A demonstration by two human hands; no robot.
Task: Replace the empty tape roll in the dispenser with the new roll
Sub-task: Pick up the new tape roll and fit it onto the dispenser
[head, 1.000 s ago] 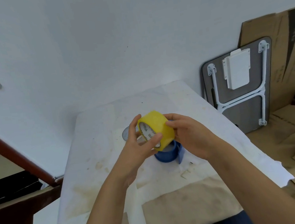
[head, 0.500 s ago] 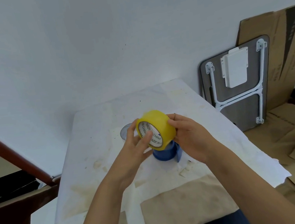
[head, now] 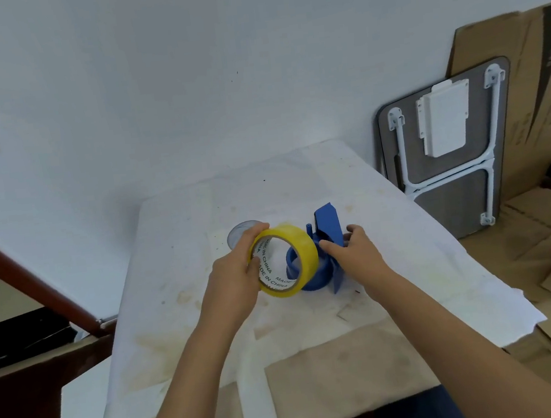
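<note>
A new yellow tape roll [head: 301,250] with a printed white core is held above the table, my left hand [head: 237,278] gripping it by its left rim. Right behind it on the table stands the blue tape dispenser [head: 324,258], its round hub partly hidden by the roll. My right hand [head: 354,251] rests on the dispenser's right side, thumb and fingers around its upright blue body. A grey empty tape core [head: 241,235] lies on the table just beyond my left fingers.
The table [head: 410,262] is covered with stained white paper and brown patches near me. A folded grey table with white legs [head: 446,155] and flattened cardboard [head: 535,93] lean on the wall at right. A brown rail [head: 24,275] runs at left.
My right hand has left the yellow roll and taken hold of the blue dispenser. My left hand alone holds the roll, now lowered and turned in front of the dispenser.
</note>
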